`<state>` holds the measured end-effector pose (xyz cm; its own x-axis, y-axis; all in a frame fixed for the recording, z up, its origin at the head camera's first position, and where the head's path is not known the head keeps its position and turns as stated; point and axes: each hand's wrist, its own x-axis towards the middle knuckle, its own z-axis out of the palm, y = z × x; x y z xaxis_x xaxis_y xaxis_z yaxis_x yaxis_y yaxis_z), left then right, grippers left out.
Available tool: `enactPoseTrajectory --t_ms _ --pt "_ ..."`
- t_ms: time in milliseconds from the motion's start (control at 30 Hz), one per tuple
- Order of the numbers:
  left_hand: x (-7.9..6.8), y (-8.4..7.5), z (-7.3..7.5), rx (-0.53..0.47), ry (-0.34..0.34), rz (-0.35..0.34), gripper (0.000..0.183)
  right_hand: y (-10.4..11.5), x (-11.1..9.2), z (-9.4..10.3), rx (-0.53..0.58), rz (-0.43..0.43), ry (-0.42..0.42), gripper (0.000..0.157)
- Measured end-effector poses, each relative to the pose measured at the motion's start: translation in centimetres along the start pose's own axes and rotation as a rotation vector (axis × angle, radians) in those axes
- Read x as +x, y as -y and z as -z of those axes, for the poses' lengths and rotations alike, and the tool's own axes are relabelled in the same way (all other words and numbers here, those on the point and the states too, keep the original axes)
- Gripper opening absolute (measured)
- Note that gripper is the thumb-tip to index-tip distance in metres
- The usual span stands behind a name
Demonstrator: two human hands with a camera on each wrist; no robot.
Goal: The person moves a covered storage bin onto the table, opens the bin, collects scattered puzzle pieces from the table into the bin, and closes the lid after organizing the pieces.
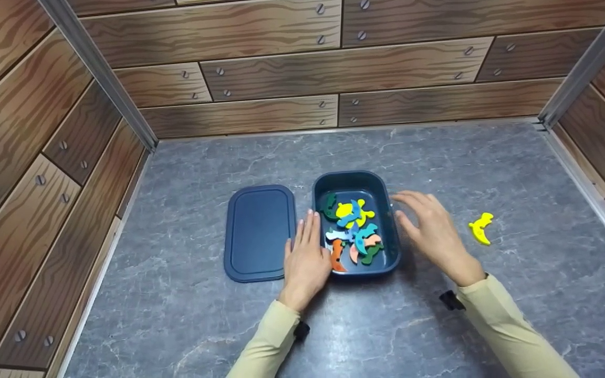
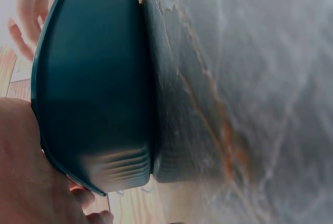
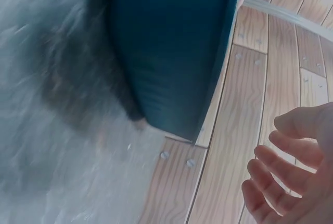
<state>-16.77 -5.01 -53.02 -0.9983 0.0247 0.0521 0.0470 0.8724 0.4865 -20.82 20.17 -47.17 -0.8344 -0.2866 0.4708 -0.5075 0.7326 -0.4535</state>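
Note:
A dark blue plastic box (image 1: 392, 257) stands on the grey table, holding several small colourful flat pieces, among them a yellow one (image 1: 343, 211) and an orange one (image 1: 337, 254). My left hand (image 1: 306, 265) rests along the box's left side, its fingers straight. In the left wrist view, that hand (image 2: 26, 166) lies at the rim of the box (image 2: 93, 78). My right hand (image 1: 434, 231) is just off the box's right side, fingers loosely bent and holding nothing. The right wrist view shows this hand (image 3: 291, 166) apart from the box (image 3: 171, 52).
A dark blue lid (image 1: 259, 233) lies flat on the table to the left of the box. Beyond my right hand, a yellow curved piece (image 1: 481, 229) lies by itself. Wood-patterned walls (image 1: 276, 68) enclose the table at the back and both sides.

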Motion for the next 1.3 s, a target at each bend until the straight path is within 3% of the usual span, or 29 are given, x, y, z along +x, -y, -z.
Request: enactPoseTrajectory --t_ms 300,600,1033,1300 --pt "0.0 0.0 0.0 -0.015 -0.001 0.003 0.069 -2.3 -1.1 1.7 -0.048 0.011 -0.079 0.034" --pt "0.0 0.1 0.0 -0.004 -0.001 0.005 0.069 -4.7 -2.4 3.4 -0.086 -0.041 -0.147 0.033" --pt "0.1 0.1 -0.1 0.007 -0.004 0.0 0.07 -8.2 -5.0 4.5 -0.215 -0.128 -0.145 0.037" --pt "0.1 0.1 -0.1 0.005 -0.009 -0.007 0.068 -10.0 -5.9 4.2 -0.233 -0.173 -0.161 0.036"
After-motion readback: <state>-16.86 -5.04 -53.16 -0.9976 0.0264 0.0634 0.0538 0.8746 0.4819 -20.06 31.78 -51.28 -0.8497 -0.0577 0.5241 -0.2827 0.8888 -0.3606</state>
